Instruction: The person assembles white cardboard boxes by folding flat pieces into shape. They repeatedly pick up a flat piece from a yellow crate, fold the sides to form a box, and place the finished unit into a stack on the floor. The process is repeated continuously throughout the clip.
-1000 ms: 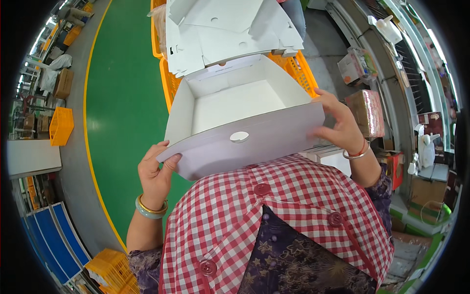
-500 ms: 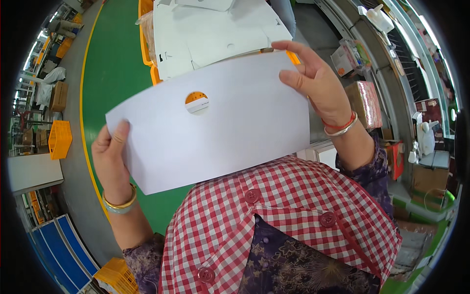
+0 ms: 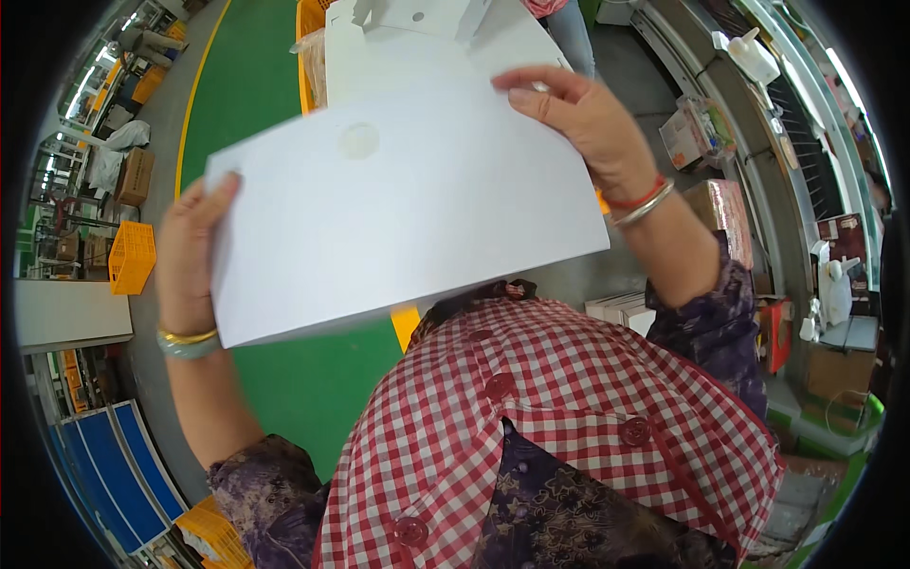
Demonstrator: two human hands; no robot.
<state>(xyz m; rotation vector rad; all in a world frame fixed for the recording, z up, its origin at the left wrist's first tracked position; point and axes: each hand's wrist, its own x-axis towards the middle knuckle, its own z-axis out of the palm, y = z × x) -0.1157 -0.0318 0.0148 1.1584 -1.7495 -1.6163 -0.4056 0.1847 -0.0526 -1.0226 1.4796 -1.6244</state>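
Note:
A large white cardboard piece with a round hole near its upper edge is held up before my chest, slightly tilted. Its lower edge shows a narrow grey side or fold. My left hand grips its left edge, thumb on the facing side and the other fingers mostly hidden behind. At the upper right edge, my right hand pinches it between thumb and fingers. Beyond it, flat white cardboard lies stacked, with a folded white box piece on top.
An orange crate shows beside the stack. Another person's jeans-clad leg is at the far side. Yellow crates stand on the left, cartons on the right. Green floor runs along the left.
The cardboard piece has moved up and now covers more of the stack. Both hands have risen with it, and my right hand has shifted left. Whitish material now shows through the hole instead of orange.

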